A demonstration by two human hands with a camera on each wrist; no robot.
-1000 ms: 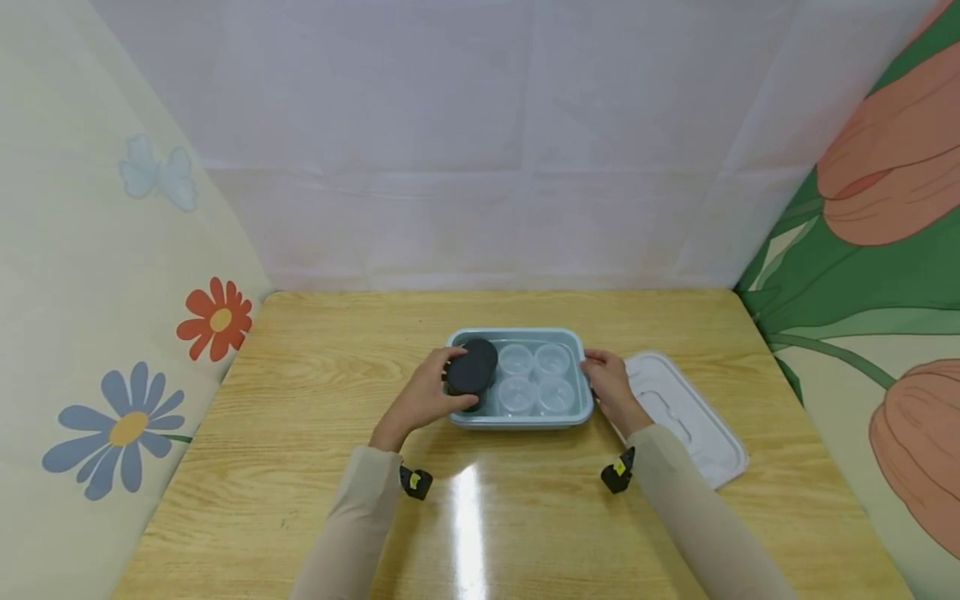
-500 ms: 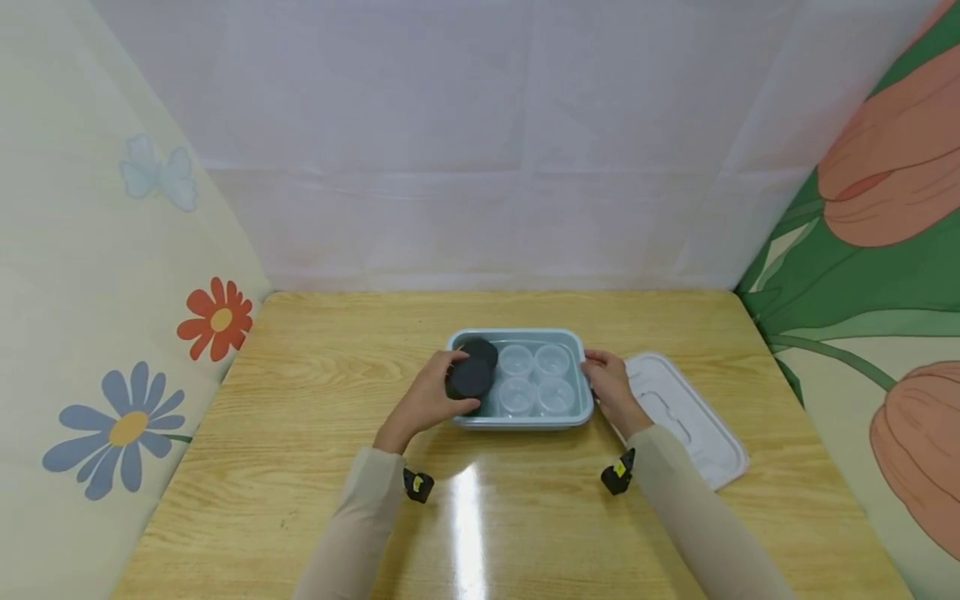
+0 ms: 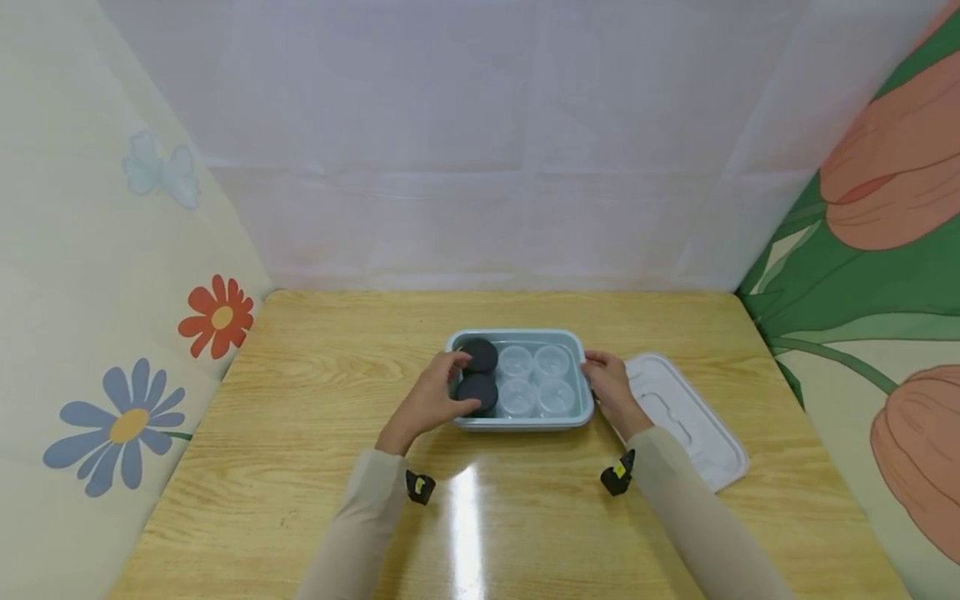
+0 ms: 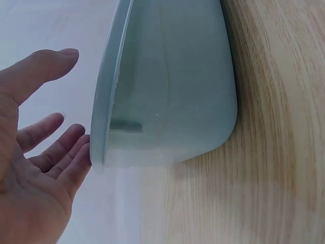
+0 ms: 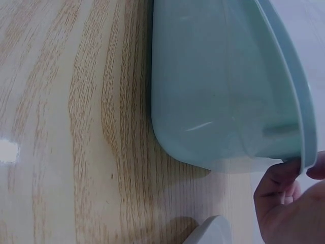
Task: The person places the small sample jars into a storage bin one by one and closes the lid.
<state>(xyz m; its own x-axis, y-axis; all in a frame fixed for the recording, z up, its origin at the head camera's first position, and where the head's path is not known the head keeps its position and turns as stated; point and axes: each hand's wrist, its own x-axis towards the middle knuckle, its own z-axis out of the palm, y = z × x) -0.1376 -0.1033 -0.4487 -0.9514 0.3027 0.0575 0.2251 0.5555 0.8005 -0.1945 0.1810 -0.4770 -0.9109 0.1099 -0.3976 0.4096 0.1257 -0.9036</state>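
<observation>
In the head view a pale blue-green plastic bin [image 3: 522,423] stands on the table. Two round black-topped containers [image 3: 480,356] sit inside it at the left, one behind the other. Several clear plastic cups [image 3: 516,396] fill its middle and right. My left hand [image 3: 426,400] is over the left rim beside the black-topped containers, thumb and fingers spread. The left wrist view shows that hand [image 4: 45,152] with nothing between thumb and fingers, fingertips near the bin's rim. At the right end my right hand [image 3: 611,386] pinches the rim; the right wrist view shows its fingers [image 5: 278,178] curled below the lip.
A white lid [image 3: 686,421] lies on the wooden table [image 3: 322,483] right of the bin, partly under my right forearm. A pale cloth [image 3: 480,167] hangs behind the table, and flower-printed panels stand at both sides.
The nearer black-topped container has gone down into the bin's front left corner, out of my left hand's grip. My left fingers have spread apart. The right hand stays on the rim.
</observation>
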